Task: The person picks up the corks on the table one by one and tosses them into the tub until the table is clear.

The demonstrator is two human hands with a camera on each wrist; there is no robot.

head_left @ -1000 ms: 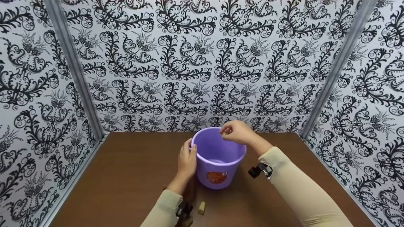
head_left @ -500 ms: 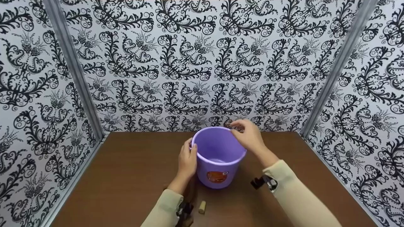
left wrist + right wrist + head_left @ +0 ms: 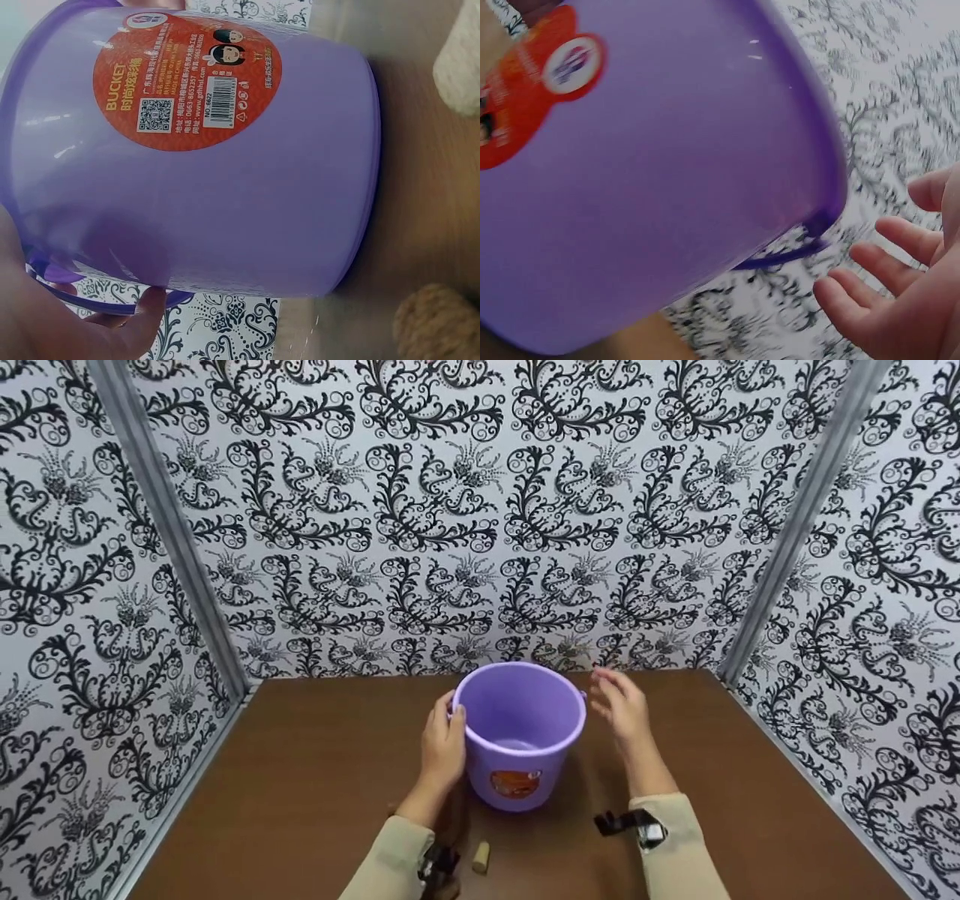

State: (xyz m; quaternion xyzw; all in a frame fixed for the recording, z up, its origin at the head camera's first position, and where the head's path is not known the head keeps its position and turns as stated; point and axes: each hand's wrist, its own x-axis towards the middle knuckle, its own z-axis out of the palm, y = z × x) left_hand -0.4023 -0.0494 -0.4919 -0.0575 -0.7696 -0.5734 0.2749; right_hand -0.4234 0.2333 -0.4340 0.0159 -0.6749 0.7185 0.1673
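A purple plastic bucket [image 3: 517, 769] with an orange-red label stands upright on the table. My left hand [image 3: 444, 742] grips its left side at the rim. Close up in the left wrist view, that hand [image 3: 82, 330] has its fingers by the bucket's purple handle [image 3: 112, 307], which hangs down behind. To the right of the bucket, my right hand [image 3: 624, 711] is in the air, holding nothing. Its fingers are spread and slightly bent in the right wrist view, apart from the bucket [image 3: 667, 165]. The part of the bucket's inside that shows holds nothing visible.
A pale cork-like piece [image 3: 481, 857] lies on the brown table [image 3: 315, 780] in front of the bucket. A darker brown cork-like piece [image 3: 439, 326] is nearer my left wrist, mostly hidden in the head view. Patterned walls [image 3: 465, 510] stand behind and on both sides.
My right hand has moved from above the bucket's opening, over the rim, to its right side, and its fingers have spread. The left hand and bucket have stayed put.
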